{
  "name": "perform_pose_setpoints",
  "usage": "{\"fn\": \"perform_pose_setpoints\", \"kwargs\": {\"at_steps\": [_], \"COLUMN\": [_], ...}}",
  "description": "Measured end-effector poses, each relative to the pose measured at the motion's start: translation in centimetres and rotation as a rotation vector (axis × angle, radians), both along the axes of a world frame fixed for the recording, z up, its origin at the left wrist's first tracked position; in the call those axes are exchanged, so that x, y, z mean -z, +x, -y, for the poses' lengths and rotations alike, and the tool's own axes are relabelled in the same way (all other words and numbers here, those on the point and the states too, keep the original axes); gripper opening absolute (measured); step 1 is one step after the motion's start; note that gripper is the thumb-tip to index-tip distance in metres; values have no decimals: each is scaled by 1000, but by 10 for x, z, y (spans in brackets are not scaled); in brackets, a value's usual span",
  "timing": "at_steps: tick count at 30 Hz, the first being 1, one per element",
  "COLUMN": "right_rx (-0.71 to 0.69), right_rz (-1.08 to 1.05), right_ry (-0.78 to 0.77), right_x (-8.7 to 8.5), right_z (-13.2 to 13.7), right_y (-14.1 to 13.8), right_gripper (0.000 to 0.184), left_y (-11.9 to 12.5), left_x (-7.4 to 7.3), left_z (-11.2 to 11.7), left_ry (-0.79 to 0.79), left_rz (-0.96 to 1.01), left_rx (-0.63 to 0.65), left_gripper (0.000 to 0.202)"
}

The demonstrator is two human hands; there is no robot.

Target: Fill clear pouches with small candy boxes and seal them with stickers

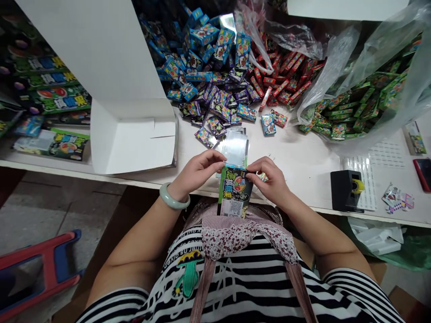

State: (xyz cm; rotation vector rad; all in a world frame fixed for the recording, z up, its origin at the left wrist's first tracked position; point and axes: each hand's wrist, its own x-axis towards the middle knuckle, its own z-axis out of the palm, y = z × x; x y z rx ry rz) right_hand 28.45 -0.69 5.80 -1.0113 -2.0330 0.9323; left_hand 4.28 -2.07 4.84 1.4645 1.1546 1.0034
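Observation:
A flat black-and-green printed candy packet [235, 190] hangs over the table's front edge, in front of my apron. A pale, see-through flap [235, 148] lies beyond its top edge. With thumb and fingers, my left hand [202, 172] pinches the packet's upper left corner, and a green bangle [174, 196] sits on that wrist. My right hand [269, 177] pinches the upper right corner. A strip of blue shows along the top edge between the hands. Just past the flap lie small purple candy boxes [206, 137].
Heaped at the back are blue boxes [205, 33] and red boxes [289, 74]; green boxes [357, 103] fill a clear bag. On the left stand an open white carton [134, 148] and printed packets [70, 146]. A tape dispenser [345, 190] stands right, a red-and-blue stool [50, 264] lower left.

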Motion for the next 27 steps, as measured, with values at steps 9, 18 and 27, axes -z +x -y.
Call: {"fn": "perform_pose_setpoints", "kwargs": {"at_steps": [9, 18, 27], "right_rx": [-21, -30, 40], "right_rz": [53, 30, -84], "right_ry": [14, 65, 3], "right_x": [1, -1, 7], "right_z": [0, 1, 6], "right_y": [-2, -6, -17], "right_gripper": [5, 2, 8], "left_y": [-3, -6, -4], "left_x": [-14, -11, 20], "left_z": [-16, 0, 17], "left_ry": [48, 123, 230], "left_rz": [-16, -38, 23], "left_rx": [123, 169, -8], "left_gripper": [21, 23, 17]}}
